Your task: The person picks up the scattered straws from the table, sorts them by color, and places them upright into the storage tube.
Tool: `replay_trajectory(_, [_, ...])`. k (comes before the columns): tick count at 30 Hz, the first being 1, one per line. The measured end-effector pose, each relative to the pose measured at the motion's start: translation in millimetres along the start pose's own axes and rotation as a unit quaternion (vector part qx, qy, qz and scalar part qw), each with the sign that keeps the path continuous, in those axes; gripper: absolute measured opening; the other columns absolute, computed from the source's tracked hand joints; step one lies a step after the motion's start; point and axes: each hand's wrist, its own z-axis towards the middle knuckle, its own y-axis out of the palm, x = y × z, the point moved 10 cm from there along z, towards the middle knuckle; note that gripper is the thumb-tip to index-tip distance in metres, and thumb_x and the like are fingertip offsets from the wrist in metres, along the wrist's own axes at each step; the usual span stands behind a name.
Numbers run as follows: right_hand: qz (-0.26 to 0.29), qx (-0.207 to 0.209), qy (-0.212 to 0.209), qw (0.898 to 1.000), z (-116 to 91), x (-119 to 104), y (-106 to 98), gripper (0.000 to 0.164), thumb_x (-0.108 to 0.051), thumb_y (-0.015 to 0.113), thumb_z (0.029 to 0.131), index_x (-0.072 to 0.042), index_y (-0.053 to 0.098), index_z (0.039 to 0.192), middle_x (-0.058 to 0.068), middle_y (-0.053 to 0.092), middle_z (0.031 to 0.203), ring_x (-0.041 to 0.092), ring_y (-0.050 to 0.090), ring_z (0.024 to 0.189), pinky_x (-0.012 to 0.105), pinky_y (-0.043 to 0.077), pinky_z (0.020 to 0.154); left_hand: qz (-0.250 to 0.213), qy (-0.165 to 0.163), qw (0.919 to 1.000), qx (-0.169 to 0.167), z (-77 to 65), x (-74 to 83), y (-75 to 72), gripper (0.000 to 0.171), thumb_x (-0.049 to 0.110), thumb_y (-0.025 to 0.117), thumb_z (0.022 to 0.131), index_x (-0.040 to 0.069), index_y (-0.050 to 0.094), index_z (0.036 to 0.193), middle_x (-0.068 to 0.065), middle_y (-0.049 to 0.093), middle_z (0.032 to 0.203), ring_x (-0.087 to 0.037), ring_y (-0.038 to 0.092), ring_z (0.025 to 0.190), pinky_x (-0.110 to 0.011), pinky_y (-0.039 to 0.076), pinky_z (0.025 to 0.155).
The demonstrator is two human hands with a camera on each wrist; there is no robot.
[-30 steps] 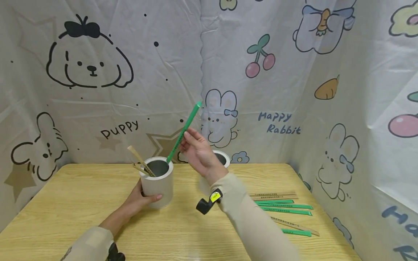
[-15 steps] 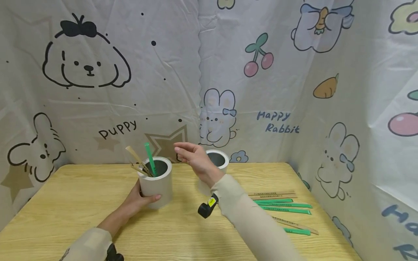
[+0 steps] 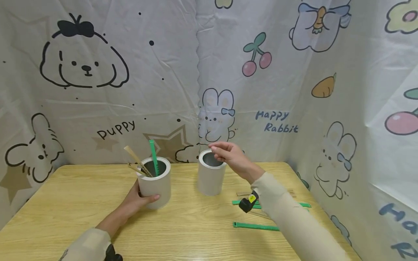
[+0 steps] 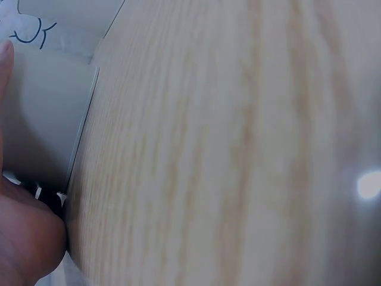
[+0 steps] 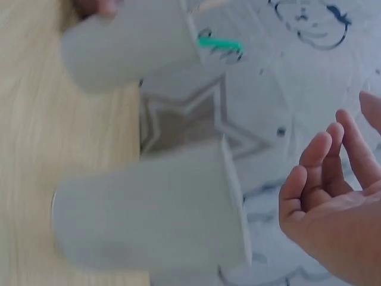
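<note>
My left hand (image 3: pixel 141 199) grips the side of a white cylindrical cup (image 3: pixel 160 192), its thumb across the front. In the left wrist view the cup's wall (image 4: pixel 41 113) shows beside part of the hand (image 4: pixel 30 238). A slim green stick (image 3: pixel 154 157) leans inside the cup, along with thin tan sticks (image 3: pixel 134 156) that tilt left over the rim. My right hand (image 3: pixel 233 156) hangs in the air and holds nothing, its fingers loosely bent. It overlaps the rim of a second white cup (image 3: pixel 210 181) in the head view; in the right wrist view the fingers are apart from it.
More green sticks (image 3: pixel 256 226) and tan printed sticks (image 3: pixel 243 194) lie on the right of the wooden table (image 3: pixel 186 232), partly hidden by my right sleeve (image 3: pixel 294 214). A printed fabric sheet (image 3: pixel 169 79) hangs close behind the table's back edge.
The green stick left my right hand and now stands in the left cup. My right hand has moved right, away from that cup, toward the second cup. My left hand stays on its cup.
</note>
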Motion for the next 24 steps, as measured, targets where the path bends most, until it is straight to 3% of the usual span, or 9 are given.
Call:
replay_trajectory(5, [-0.022, -0.006, 0.001, 1.000, -13.2, 18.3, -30.3, 0.040, -0.014, 0.053, 0.105, 0.013, 0.052, 0.135, -0.010, 0.065, 0.095, 0.004, 0.057, 0.083, 0.020, 0.051, 0.085, 0.002, -0.002, 1.0000, 0.002, -1.1, 0.9, -0.2, 0.106, 0.030, 0.077, 0.090, 0.007, 0.002, 0.162, -0.024, 0.024, 0.162, -0.044, 0.030, 0.148, -0.059, 0.029, 0.120])
replay_trajectory(10, [-0.074, -0.011, 0.020, 0.997, -27.0, 44.8, -59.0, 0.038, -0.020, 0.057, 0.104, 0.005, 0.059, 0.133, -0.009, 0.065, 0.108, 0.009, 0.057, 0.094, 0.029, 0.048, 0.095, -0.001, 0.001, 1.0000, 0.003, -2.1, 1.7, -0.1, 0.106, 0.029, 0.077, 0.090, 0.006, 0.002, 0.162, -0.025, 0.025, 0.162, -0.044, 0.030, 0.148, -0.059, 0.029, 0.120])
replay_trajectory(18, [-0.174, -0.012, 0.058, 0.983, -50.5, 98.0, -105.0, 0.045, -0.031, 0.060, 0.103, -0.003, 0.060, 0.138, 0.018, 0.054, 0.147, 0.037, 0.051, 0.134, 0.056, 0.039, 0.113, -0.004, 0.000, 1.0000, 0.008, -1.4, -0.4, -0.7, 0.104, 0.026, 0.077, 0.089, 0.006, 0.005, 0.161, -0.025, 0.028, 0.161, -0.043, 0.033, 0.147, -0.056, 0.030, 0.119])
replay_trajectory(24, [-0.222, -0.007, 0.088, 0.971, -67.2, 138.2, -133.8, 0.048, -0.033, 0.063, 0.100, -0.003, 0.061, 0.137, 0.020, 0.058, 0.142, 0.037, 0.056, 0.129, 0.057, 0.044, 0.110, 0.008, -0.002, 1.0000, 0.005, 0.7, 0.4, 0.1, 0.107, 0.031, 0.076, 0.090, 0.005, 0.001, 0.162, -0.026, 0.025, 0.162, -0.044, 0.031, 0.148, -0.059, 0.029, 0.120])
